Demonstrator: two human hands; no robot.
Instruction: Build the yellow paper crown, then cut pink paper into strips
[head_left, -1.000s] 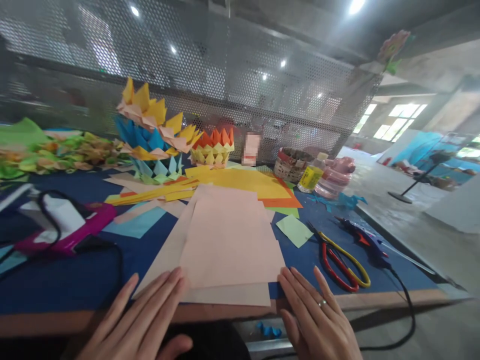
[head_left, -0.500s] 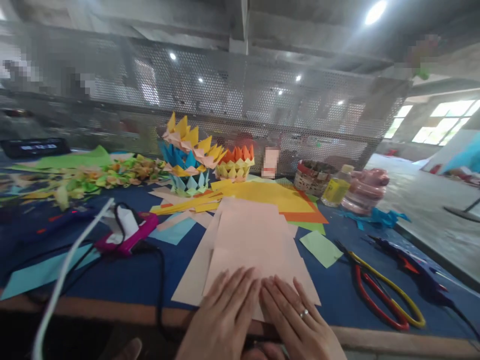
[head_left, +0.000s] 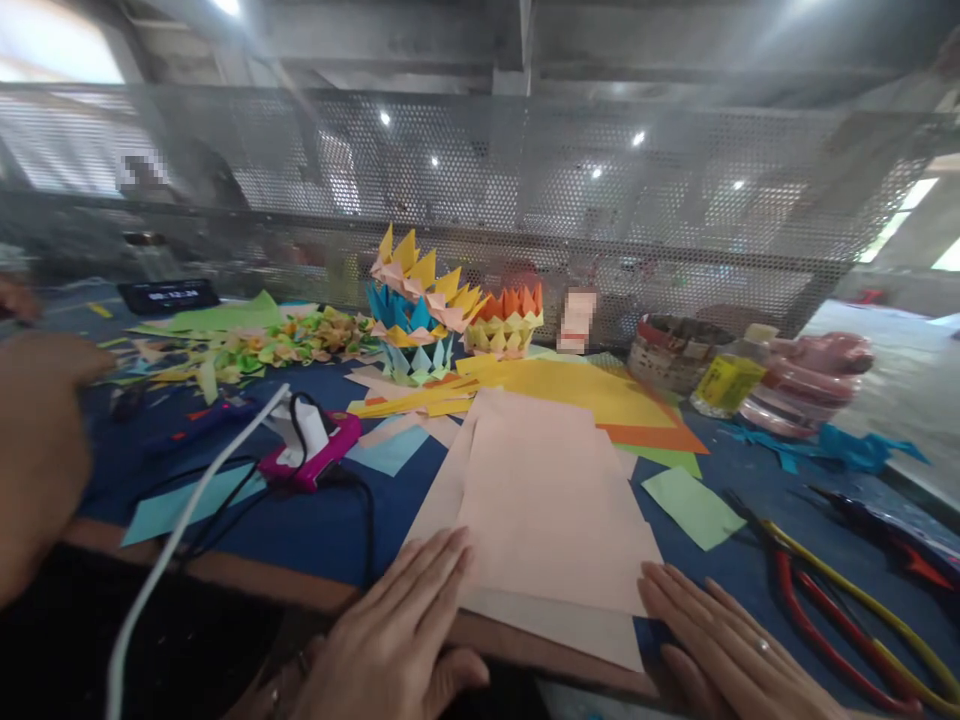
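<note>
Several pale pink paper sheets (head_left: 540, 490) lie overlapped at the front of the blue-covered table, their near edge reaching the table's rim. My left hand (head_left: 405, 620) rests flat at their lower left corner, fingers stretched out and fingertips on the paper. At the lower right edge of the sheets is my right hand (head_left: 720, 640), a ring on one finger, its fingers extended and touching the paper's side. Neither hand grips anything. To the right lie a small light green paper square (head_left: 694, 507) and pliers with red and yellow handles (head_left: 832, 600).
Folded-paper crowns (head_left: 420, 320) stand behind, beside paper scraps (head_left: 300, 345) and yellow sheets (head_left: 570, 385). A magenta power strip (head_left: 311, 455) with cables sits left. Another person's arm (head_left: 45, 430) reaches in at far left. A glue bottle (head_left: 731, 375) and glue gun (head_left: 892, 530) are right.
My hands have moved apart from the middle of the pink sheets to their left and right edges. The view has turned left, and another person's arm has come in at the left.
</note>
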